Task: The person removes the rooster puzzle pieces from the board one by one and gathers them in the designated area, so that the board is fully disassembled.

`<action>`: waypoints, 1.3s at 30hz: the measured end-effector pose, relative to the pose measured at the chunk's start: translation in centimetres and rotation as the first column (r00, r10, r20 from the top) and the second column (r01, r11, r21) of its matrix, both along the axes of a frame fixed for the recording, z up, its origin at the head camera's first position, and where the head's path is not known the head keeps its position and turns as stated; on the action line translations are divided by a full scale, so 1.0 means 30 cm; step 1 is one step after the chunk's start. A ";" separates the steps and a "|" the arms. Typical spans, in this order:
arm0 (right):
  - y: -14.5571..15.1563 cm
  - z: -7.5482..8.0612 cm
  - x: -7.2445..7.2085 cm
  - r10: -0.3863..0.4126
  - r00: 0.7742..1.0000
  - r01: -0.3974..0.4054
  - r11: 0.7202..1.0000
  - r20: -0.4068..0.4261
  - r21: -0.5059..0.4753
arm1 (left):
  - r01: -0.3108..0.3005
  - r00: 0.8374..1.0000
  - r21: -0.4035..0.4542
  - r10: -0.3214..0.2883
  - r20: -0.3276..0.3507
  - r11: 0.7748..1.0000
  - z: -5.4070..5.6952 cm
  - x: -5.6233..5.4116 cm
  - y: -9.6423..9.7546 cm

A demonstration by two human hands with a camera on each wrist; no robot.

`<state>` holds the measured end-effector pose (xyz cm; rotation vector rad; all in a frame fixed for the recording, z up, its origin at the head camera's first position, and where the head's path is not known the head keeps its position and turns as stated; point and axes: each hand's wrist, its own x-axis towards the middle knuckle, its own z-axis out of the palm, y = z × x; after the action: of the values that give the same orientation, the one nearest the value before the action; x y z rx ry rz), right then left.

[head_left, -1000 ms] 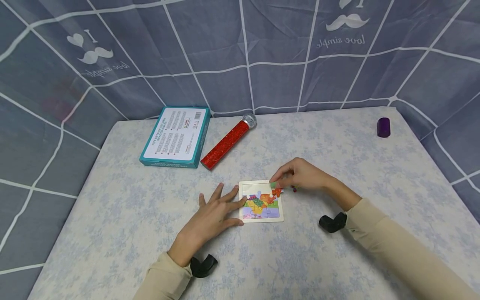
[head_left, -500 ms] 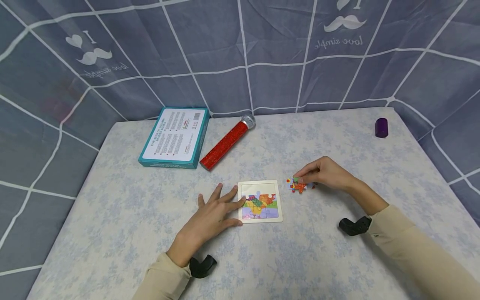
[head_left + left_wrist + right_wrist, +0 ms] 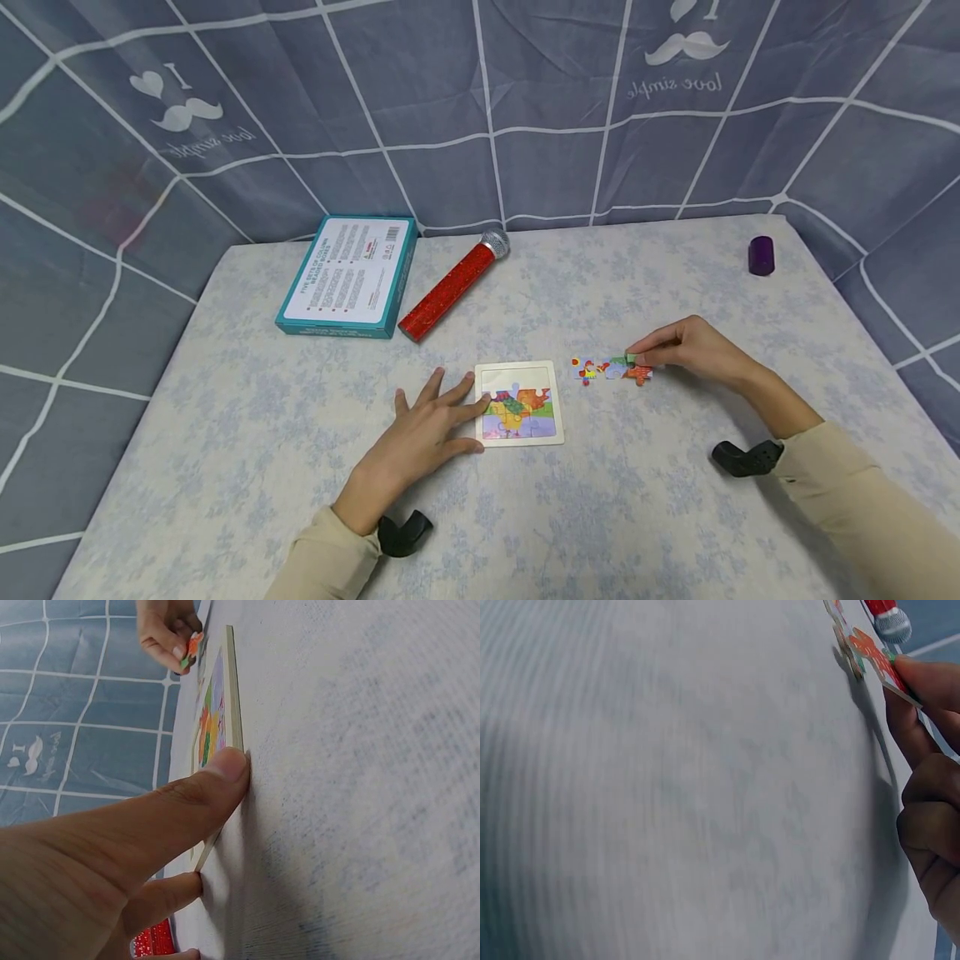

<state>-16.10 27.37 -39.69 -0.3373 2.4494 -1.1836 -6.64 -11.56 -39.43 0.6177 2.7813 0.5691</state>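
A small square jigsaw tray point(image 3: 558, 421) with a pale rim lies on the table, its lower part filled with colourful pieces and its upper part bare. Along the tray's left edge rests my left hand point(image 3: 420, 433), fingers spread; in the left wrist view the thumb point(image 3: 225, 766) presses against the rim. To the right of the tray, my right hand point(image 3: 693, 358) pinches an orange-and-green puzzle piece point(image 3: 639, 374) between thumb and fingertips. The right wrist view has this piece point(image 3: 877, 658) tilted just above the cloth. Loose puzzle pieces point(image 3: 585, 370) lie between tray and right hand, partly overlapped by the held one.
Behind the tray lie a red glittery microphone point(image 3: 452, 289) and a teal-and-white box point(image 3: 347, 271). A purple cylinder point(image 3: 761, 256) sits at the far right corner. A grey-blue checked curtain point(image 3: 555, 108) hangs behind the table.
My right hand has moved right, carrying the orange-and-green puzzle piece from over the tray's upper right corner to the loose pieces. My left hand has stayed at the tray's edge.
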 end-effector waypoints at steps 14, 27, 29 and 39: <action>0.018 -0.001 0.000 -0.005 1.000 0.006 0.999 -0.026 0.045 | 0.008 1.000 0.013 -0.008 -0.005 1.000 -0.003 0.003 -0.003; -0.011 0.028 -0.014 0.037 0.988 -0.013 0.987 -0.153 0.158 | 0.011 1.000 0.004 -0.011 0.007 1.000 0.008 0.000 0.000; -0.014 0.027 -0.015 0.040 0.982 -0.007 0.985 -0.184 0.174 | 0.013 1.000 0.003 -0.013 0.010 1.000 0.010 -0.001 -0.001; -0.012 0.021 -0.017 0.045 0.973 -0.004 0.984 -0.226 0.178 | 0.021 0.999 0.019 -0.022 0.029 1.000 0.018 -0.001 -0.007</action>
<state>-16.60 27.01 -39.07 -0.4739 2.7164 -0.9535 -6.66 -11.76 -38.90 0.6376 2.7419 0.5950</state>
